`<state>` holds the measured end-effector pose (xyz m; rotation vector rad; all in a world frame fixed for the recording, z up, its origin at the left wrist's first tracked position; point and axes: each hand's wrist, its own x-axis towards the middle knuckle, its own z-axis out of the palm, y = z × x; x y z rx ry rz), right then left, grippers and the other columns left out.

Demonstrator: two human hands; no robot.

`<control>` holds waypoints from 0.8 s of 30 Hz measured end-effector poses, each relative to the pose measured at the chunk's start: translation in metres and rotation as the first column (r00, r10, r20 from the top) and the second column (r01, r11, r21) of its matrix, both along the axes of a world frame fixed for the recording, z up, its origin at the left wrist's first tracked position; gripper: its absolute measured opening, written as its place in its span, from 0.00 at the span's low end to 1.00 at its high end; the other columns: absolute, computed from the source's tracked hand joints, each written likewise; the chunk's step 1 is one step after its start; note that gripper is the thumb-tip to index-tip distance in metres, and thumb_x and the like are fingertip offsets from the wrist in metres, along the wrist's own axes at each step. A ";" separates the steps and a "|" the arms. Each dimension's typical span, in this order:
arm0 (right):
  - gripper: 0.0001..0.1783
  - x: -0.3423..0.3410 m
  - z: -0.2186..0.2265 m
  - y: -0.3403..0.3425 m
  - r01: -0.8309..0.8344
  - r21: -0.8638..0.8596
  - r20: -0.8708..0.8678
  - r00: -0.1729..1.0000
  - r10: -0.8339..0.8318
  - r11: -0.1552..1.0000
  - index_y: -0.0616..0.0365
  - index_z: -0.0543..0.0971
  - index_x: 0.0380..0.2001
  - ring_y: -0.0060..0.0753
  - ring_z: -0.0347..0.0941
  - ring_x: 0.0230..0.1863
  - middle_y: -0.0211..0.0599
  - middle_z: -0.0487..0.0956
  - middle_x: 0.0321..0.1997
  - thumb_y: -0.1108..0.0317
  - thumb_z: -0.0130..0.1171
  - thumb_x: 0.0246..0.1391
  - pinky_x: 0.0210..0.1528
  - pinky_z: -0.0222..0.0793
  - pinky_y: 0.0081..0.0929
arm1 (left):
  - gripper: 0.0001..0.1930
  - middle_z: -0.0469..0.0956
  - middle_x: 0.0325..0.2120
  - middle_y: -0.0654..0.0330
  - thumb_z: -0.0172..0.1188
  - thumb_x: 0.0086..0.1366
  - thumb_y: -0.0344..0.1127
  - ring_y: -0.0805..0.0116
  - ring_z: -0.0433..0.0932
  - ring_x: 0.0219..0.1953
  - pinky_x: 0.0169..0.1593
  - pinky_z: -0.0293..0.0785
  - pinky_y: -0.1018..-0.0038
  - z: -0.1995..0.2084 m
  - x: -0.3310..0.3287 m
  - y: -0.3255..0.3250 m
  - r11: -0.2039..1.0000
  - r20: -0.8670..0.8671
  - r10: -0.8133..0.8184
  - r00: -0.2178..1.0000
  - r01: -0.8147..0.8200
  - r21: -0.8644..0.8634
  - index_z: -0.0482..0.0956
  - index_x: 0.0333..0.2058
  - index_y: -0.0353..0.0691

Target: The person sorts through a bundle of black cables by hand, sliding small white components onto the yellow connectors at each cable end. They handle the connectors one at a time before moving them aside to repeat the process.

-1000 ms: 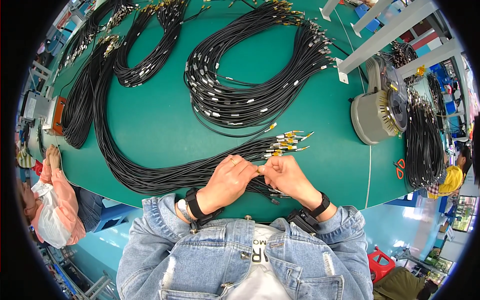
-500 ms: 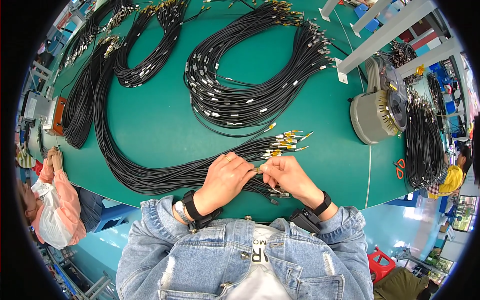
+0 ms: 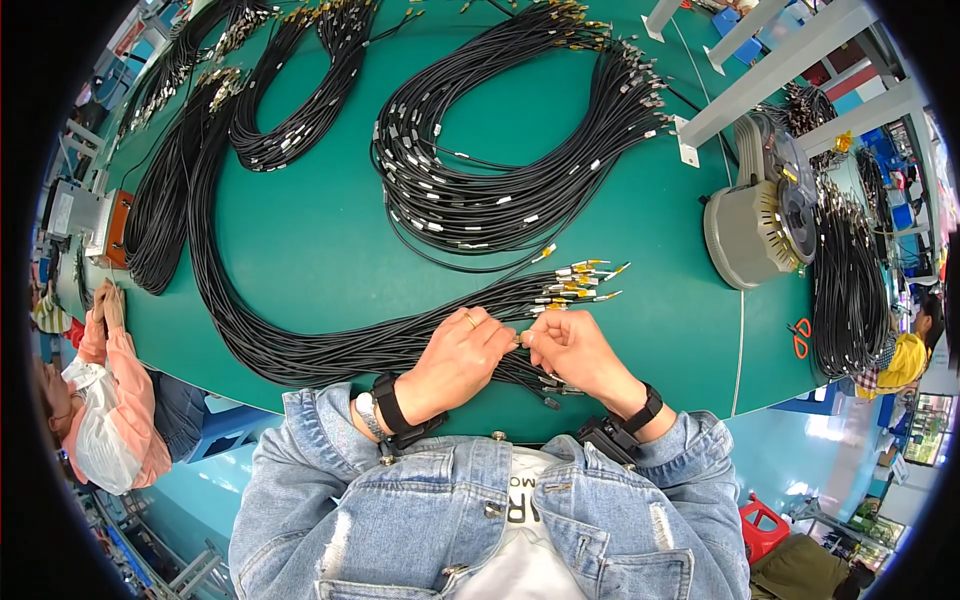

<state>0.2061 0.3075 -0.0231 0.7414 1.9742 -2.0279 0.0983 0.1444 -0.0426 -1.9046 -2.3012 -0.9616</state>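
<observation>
- Fingers of your left hand (image 3: 462,352) are drawn into a pinch, their tips on a small brass-coloured piece (image 3: 519,340).
- Your right hand (image 3: 572,350) pinches toward the same piece from the other side, thumb and forefinger together, so neither hand is clearly nearer.
- That piece sits in the narrow gap between your two sets of fingertips, its long axis seeming to run left to right; it is too small and covered to tell whether it ends a cable.
- Under your left hand, the black cable bundle (image 3: 300,352) runs left over the green bench (image 3: 680,345), then curves away from you.
- White-and-yellow cable ends (image 3: 575,282) fan rightward just beyond your right hand; a grey connector (image 3: 551,403) lies on its near side.
</observation>
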 end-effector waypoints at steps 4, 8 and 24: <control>0.09 -0.001 0.001 0.000 -0.008 0.022 0.014 1.000 0.007 1.000 0.65 0.76 0.26 0.15 0.70 0.21 0.30 0.77 0.19 0.73 0.56 0.59 0.23 0.65 0.18 | 0.07 0.77 0.26 0.61 0.65 0.52 0.28 0.63 0.75 0.31 0.36 0.72 0.69 -0.002 0.000 0.000 1.000 0.000 -0.003 1.000 0.003 -0.005 0.79 0.31 0.37; 0.09 -0.001 -0.001 0.000 -0.024 0.044 0.006 1.000 0.023 0.999 0.65 0.77 0.26 0.15 0.71 0.22 0.30 0.77 0.19 0.73 0.55 0.59 0.24 0.66 0.18 | 0.07 0.77 0.26 0.61 0.65 0.52 0.28 0.63 0.75 0.31 0.36 0.72 0.69 -0.003 -0.001 0.000 1.000 -0.008 -0.013 1.000 0.013 -0.004 0.79 0.31 0.37; 0.04 0.015 -0.001 0.012 0.152 0.367 -0.137 0.985 -0.108 0.918 0.63 0.79 0.34 0.16 0.67 0.21 0.27 0.75 0.22 0.73 0.60 0.57 0.24 0.64 0.19 | 0.08 0.77 0.26 0.60 0.65 0.56 0.32 0.61 0.75 0.32 0.37 0.72 0.68 0.008 0.005 0.002 0.999 0.001 0.031 1.000 -0.031 -0.021 0.80 0.34 0.38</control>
